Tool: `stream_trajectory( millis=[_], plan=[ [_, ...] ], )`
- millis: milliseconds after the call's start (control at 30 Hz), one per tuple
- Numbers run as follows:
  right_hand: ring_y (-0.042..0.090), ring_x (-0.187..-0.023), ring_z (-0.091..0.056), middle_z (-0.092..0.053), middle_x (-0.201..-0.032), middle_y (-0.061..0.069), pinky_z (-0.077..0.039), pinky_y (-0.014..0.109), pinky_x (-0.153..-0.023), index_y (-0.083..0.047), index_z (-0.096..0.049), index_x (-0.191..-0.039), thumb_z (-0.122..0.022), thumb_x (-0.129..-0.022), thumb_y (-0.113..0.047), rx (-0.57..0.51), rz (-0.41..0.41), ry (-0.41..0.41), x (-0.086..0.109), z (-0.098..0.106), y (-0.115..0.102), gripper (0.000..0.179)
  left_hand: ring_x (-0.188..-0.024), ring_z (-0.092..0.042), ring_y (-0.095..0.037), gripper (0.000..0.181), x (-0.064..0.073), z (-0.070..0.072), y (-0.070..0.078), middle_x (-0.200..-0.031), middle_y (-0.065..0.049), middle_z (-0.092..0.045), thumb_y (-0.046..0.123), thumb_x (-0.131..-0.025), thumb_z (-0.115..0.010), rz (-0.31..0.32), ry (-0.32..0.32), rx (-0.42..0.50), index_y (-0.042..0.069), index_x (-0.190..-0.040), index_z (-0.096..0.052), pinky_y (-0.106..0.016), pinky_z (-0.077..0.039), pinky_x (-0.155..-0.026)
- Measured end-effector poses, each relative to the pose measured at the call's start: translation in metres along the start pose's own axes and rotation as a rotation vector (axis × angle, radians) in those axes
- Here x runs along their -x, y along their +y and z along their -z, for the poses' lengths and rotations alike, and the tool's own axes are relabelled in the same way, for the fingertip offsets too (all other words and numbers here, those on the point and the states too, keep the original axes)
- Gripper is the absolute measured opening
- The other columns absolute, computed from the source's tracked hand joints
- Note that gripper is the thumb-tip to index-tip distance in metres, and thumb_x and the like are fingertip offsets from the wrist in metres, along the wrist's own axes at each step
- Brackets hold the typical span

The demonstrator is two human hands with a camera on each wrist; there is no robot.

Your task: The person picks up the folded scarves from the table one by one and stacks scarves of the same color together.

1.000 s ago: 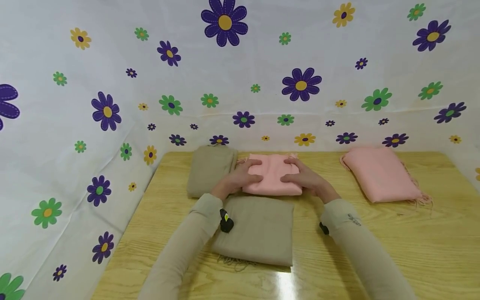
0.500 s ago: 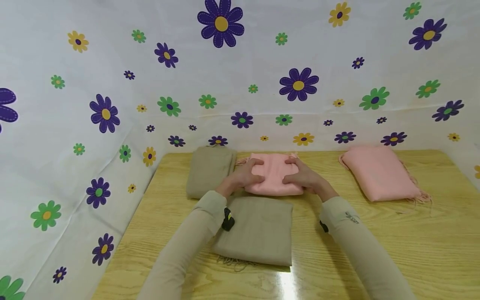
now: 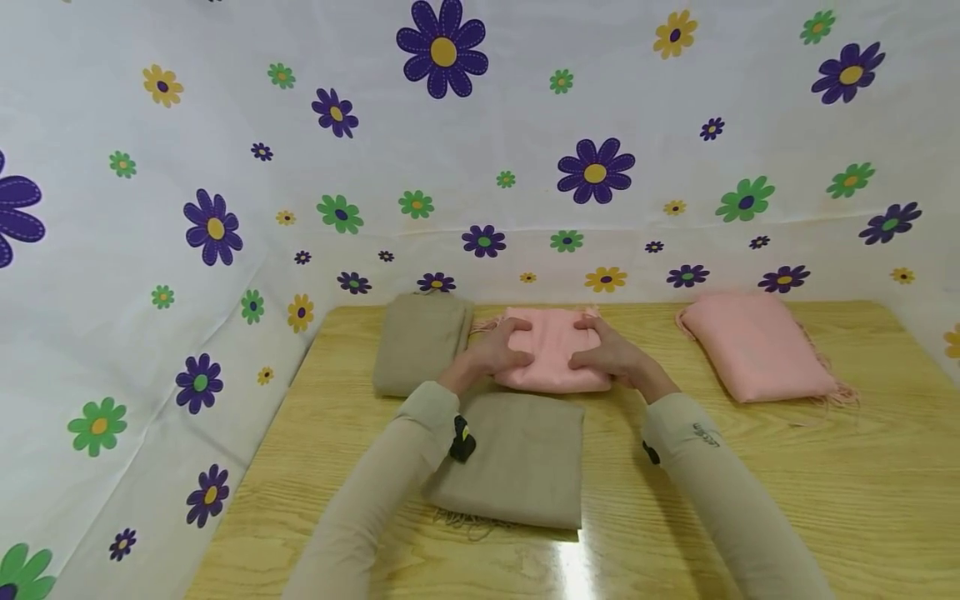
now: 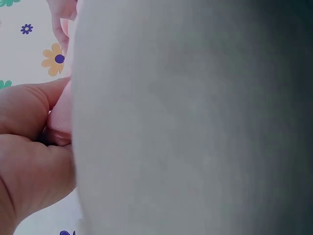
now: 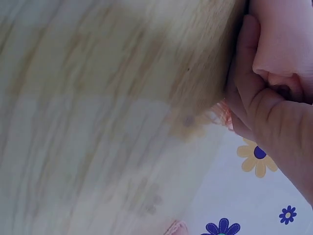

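A folded pink scarf (image 3: 553,354) with fringed ends lies near the back middle of the table in the head view. My left hand (image 3: 495,350) grips its left side, thumb on top and the other fingers partly hidden. From the right, my right hand (image 3: 613,354) holds the opposite side in the same way. Pale sleeve cloth fills most of the left wrist view, leaving part of my left hand (image 4: 29,147) and a bit of pink fabric (image 4: 61,115) showing. In the right wrist view, curled fingers of my right hand (image 5: 274,117) pinch the scarf's edge (image 5: 286,44).
One folded beige scarf (image 3: 420,343) lies left of the pink one, and another beige scarf (image 3: 517,462) lies in front, fringe toward me. A second pink scarf (image 3: 761,348) sits at the back right of the wooden table (image 3: 840,500). A flowered cloth (image 3: 465,125) hangs behind.
Both hands and the pink scarf between them have shifted slightly to the right, away from the back beige scarf. The grip looks unchanged, and the other scarves stay in place.
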State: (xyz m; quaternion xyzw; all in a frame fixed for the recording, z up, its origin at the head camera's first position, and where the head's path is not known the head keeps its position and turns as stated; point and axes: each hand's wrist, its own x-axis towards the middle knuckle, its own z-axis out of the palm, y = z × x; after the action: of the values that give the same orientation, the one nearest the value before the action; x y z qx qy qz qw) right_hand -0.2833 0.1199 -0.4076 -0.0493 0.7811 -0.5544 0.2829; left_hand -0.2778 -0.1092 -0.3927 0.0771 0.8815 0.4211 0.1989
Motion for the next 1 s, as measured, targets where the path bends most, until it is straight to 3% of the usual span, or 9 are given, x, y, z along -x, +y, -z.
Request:
stream_trajectory(
  millis=[167, 500, 1000],
  plan=[
    [0.034, -0.137, -0.027, -0.019, -0.157, 0.021, -0.026, 0.047, -0.116, -0.008, -0.022, -0.153, -0.068, -0.086, -0.006, 0.019, 0.015, 0.007, 0.004, 0.003, 0.002, 0.081, -0.139, -0.037, -0.032, 0.057, -0.001, -0.005, 0.003, -0.150, -0.021, -0.040, 0.007, -0.095, -0.064, -0.018, -0.006, 0.016, 0.003, -0.147, -0.041, -0.044, -0.031, -0.114],
    [0.035, -0.129, -0.033, -0.030, -0.148, 0.026, -0.027, 0.045, -0.113, 0.002, -0.025, -0.147, -0.066, -0.085, -0.008, 0.169, 0.072, 0.056, 0.013, 0.004, -0.002, 0.075, -0.139, -0.037, -0.033, 0.057, -0.002, -0.015, 0.011, -0.148, -0.024, -0.040, 0.002, -0.093, -0.064, -0.034, -0.002, 0.047, -0.001, -0.145, -0.041, -0.044, -0.031, -0.114],
    [0.035, -0.128, -0.035, -0.031, -0.148, 0.022, -0.030, 0.045, -0.111, 0.000, -0.021, -0.149, -0.066, -0.090, -0.011, 0.247, 0.049, 0.092, 0.018, 0.011, 0.000, 0.075, -0.139, -0.036, -0.031, 0.057, -0.009, -0.025, 0.018, -0.150, -0.022, -0.038, 0.003, -0.094, -0.063, -0.029, -0.003, 0.045, 0.000, -0.146, -0.040, -0.044, -0.030, -0.114]
  ],
)
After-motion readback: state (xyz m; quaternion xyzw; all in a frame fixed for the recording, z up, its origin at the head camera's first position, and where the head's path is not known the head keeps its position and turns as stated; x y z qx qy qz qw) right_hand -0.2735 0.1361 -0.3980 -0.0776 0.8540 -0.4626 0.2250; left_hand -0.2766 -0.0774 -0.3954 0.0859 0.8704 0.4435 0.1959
